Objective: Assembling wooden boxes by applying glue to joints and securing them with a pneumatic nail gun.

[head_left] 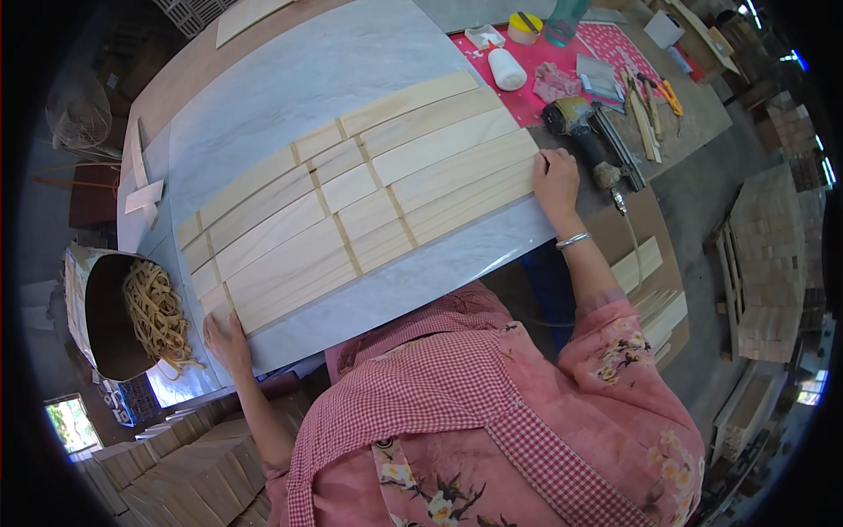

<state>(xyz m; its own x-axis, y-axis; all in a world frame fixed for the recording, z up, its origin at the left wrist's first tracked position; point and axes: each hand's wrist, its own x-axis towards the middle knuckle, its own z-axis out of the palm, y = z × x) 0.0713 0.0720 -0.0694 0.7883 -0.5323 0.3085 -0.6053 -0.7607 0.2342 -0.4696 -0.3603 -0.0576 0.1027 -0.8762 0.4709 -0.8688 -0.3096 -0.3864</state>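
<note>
Pale wooden boards (290,233) lie side by side in rows on the marbled table, with narrow tan bands (395,206) crossing them. At the near left corner, my left hand (230,342) grips the end of the nearest board, its thumb on top. My right hand (558,180) has its fingers curled over the right end of the same row. Its fingertips are partly hidden against the wood. A nail gun (572,119) with an air hose rests just beyond my right hand.
On the left, a tipped tin (79,299) holds a tangle of tan bands (156,303). A white bottle (507,68), pink cloth (556,81), wood strips (645,114) and orange-handled pliers (672,97) lie at the far right. Stacked boards (768,263) stand beyond on the floor.
</note>
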